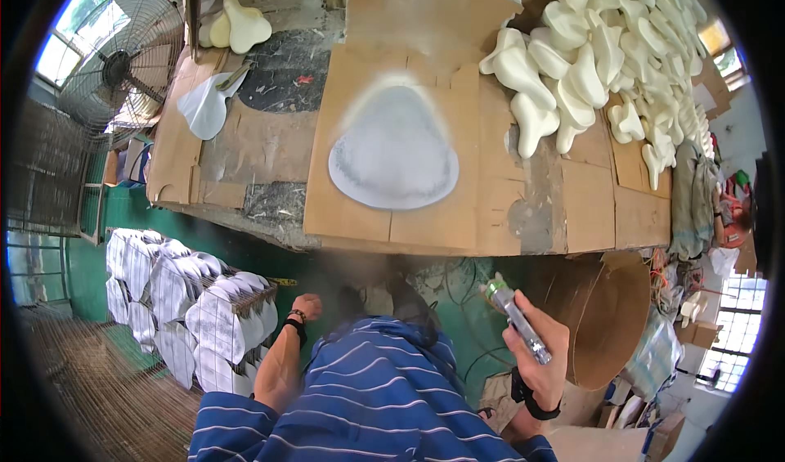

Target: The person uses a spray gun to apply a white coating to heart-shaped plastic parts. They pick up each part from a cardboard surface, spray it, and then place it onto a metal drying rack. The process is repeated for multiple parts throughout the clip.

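Grey pad: rounded triangle, grey with a speckled rim, lying flat on the cardboard of the worktable; landmark for all entries below.
Right hand: below and right of the pad, fingers wrapped around a silver, green-tipped handheld tool, its green end toward the table.
Left hand: below and left of the pad, fingers curled inward; how tightly, and around what if anything, cannot be told.
Brown drum: below and right of the pad, wide mouth open, curved inner wall visible; its depths cannot be made out.
Wire rack: far below left of the pad; rows of grey-white pieces stand close together beside it, their exact support unclear.
Clear plastic bag: right of the drum, farther from the pad; contents indistinct.
Cream foam pieces: loosely heaped right of the pad.
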`<state>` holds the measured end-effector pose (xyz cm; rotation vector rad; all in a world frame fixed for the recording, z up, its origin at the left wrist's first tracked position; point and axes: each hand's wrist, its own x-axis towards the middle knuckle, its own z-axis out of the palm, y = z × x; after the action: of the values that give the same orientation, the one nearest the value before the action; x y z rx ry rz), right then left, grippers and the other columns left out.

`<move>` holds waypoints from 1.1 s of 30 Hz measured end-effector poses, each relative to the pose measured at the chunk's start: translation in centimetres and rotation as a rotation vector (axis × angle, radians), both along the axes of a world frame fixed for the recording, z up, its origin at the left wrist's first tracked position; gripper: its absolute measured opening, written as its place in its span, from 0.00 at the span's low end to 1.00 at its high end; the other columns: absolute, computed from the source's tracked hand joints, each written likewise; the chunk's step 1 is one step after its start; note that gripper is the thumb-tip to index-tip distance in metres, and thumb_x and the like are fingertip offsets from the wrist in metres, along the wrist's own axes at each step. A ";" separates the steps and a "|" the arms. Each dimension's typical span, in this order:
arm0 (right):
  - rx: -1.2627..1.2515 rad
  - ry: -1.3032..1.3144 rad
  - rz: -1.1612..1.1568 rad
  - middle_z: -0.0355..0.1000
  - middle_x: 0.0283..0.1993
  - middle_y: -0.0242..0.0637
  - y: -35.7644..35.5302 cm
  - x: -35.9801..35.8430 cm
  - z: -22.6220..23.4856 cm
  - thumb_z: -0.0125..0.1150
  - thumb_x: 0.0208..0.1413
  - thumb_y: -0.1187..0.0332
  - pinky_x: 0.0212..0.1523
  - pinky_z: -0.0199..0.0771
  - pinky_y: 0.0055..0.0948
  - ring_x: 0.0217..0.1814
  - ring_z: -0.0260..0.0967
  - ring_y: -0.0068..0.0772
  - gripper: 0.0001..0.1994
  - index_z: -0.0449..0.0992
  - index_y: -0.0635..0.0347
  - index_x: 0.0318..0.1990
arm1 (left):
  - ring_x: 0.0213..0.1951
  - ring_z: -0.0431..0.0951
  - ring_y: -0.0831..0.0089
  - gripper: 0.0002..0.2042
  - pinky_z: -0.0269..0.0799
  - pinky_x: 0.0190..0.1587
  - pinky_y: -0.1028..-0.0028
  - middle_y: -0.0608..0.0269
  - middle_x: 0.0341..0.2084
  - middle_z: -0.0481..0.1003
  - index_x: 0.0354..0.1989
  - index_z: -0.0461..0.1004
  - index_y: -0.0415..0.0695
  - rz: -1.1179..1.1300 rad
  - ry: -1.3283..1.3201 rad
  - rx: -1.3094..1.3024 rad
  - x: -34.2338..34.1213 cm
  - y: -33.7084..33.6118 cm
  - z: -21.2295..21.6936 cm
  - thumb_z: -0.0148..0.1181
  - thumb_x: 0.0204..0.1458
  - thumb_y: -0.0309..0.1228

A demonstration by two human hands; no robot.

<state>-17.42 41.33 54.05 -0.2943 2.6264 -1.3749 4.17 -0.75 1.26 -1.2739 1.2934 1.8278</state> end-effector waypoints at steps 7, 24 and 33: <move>0.001 0.039 -0.016 0.75 0.34 0.45 -0.8 -0.1 0.7 0.66 0.39 0.82 0.35 0.70 0.24 0.32 0.73 0.34 0.29 0.73 0.65 0.56 | 0.24 0.76 0.70 0.13 0.68 0.22 0.72 0.62 0.28 0.76 0.48 0.73 0.42 -0.143 -0.061 -0.181 -2.2 1.8 3.9 0.56 0.52 0.24; 0.090 0.086 -0.086 0.75 0.34 0.47 3.4 0.6 0.1 0.63 0.42 0.81 0.35 0.70 0.25 0.32 0.71 0.33 0.25 0.73 0.68 0.54 | 0.32 0.81 0.69 0.16 0.77 0.30 0.66 0.63 0.34 0.79 0.50 0.73 0.43 -0.227 -0.040 -0.242 -2.0 1.4 2.4 0.58 0.52 0.29; -0.134 -0.091 -0.093 0.77 0.39 0.50 -0.1 2.4 -2.6 0.67 0.43 0.79 0.38 0.71 0.26 0.36 0.74 0.33 0.25 0.74 0.69 0.53 | 0.37 0.81 0.69 0.16 0.76 0.41 0.70 0.56 0.36 0.81 0.45 0.78 0.41 -0.260 0.091 -0.365 -3.3 1.0 1.0 0.61 0.49 0.34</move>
<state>-15.01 41.20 51.48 -0.1234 2.5082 -1.5582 0.87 0.21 2.25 -1.1437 1.8134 1.5281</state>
